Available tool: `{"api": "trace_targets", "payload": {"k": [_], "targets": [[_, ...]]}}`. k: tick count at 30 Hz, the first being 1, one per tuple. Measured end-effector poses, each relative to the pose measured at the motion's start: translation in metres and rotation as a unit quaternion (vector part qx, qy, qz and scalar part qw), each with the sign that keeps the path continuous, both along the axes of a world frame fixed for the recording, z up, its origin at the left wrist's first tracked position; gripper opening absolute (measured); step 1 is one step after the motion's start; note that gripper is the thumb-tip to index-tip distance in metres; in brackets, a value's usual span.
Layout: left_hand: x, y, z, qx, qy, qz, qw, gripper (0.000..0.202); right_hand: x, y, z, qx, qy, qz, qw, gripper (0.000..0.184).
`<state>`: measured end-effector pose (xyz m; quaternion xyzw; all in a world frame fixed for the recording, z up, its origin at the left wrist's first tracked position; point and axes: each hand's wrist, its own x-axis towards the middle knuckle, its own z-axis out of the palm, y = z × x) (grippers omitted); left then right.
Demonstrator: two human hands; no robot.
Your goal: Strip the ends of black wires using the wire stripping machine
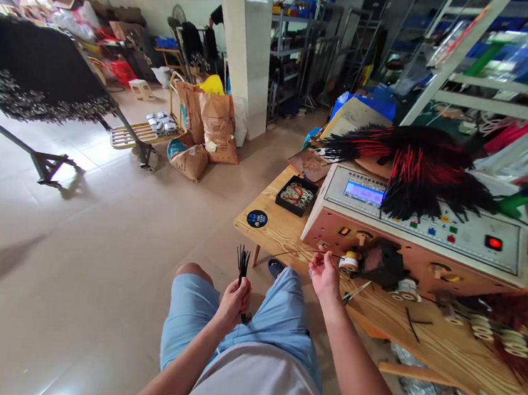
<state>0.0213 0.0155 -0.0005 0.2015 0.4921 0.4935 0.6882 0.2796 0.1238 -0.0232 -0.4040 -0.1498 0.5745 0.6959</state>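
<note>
Black wire bundle (242, 264) in left grip (233, 300)

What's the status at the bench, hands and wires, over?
Left hand shut on black wire bundle. Right hand at machine front, beside yellow roller, grip unclear. Nothing blocks either hand.

A seated person's left hand (233, 300) is closed in a fist above the lap, forearm reaching forward. The right hand (324, 274) is held further out, arm extended, fingers loosely curled, perhaps pinching.
</note>
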Motion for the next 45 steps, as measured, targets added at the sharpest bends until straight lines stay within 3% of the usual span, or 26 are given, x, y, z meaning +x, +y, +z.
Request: {"api": "trace_targets", "payload": {"k": [8, 12, 14, 18, 22, 26, 32, 35, 37, 40, 42, 45], "targets": [[0.001, 0.001, -0.005, 0.021, 0.021, -0.033, 0.999, 0.052, -0.023, 0.001, -0.011, -0.028, -0.064, 0.01, 0.998, 0.05], [0.005, 0.006, -0.004, 0.034, 0.048, -0.027, 0.998, 0.047, -0.06, -0.018, -0.027, -0.048, -0.176, 0.109, 0.977, 0.052], [0.007, 0.01, -0.003, 0.042, 0.06, -0.016, 0.997, 0.047, -0.079, -0.036, -0.035, -0.042, -0.236, 0.194, 0.951, 0.053], [0.009, 0.016, -0.002, 0.058, 0.062, -0.006, 0.996, 0.05, -0.105, -0.076, -0.037, 0.032, -0.353, 0.346, 0.869, 0.047], [0.009, 0.017, -0.003, 0.055, 0.076, -0.013, 0.996, 0.051, -0.114, -0.102, -0.027, 0.11, -0.425, 0.389, 0.81, 0.027], [0.01, 0.015, -0.005, 0.057, 0.096, -0.038, 0.993, 0.05, -0.112, -0.113, -0.029, 0.1, -0.432, 0.438, 0.782, 0.022], [0.013, 0.014, -0.003, 0.055, 0.089, -0.066, 0.992, 0.049, -0.097, -0.113, -0.039, 0.051, -0.359, 0.434, 0.825, 0.032], [0.012, 0.013, -0.002, 0.057, 0.074, -0.068, 0.993, 0.049, -0.087, -0.102, -0.037, 0.013, -0.304, 0.402, 0.863, 0.042], [0.011, 0.012, 0.0, 0.057, 0.07, -0.063, 0.994, 0.05, -0.075, -0.088, -0.033, -0.019, -0.262, 0.335, 0.905, 0.046], [0.007, 0.01, 0.002, 0.049, 0.076, -0.058, 0.994, 0.052, -0.049, -0.059, -0.025, -0.072, -0.164, 0.182, 0.967, 0.051], [0.005, 0.009, 0.003, 0.043, 0.08, -0.054, 0.994, 0.052, -0.029, -0.039, -0.018, -0.089, -0.082, 0.099, 0.988, 0.055], [0.003, 0.007, 0.001, 0.044, 0.076, -0.049, 0.995, 0.05, -0.005, -0.018, -0.007, -0.064, -0.013, 0.05, 0.997, 0.054]]}}
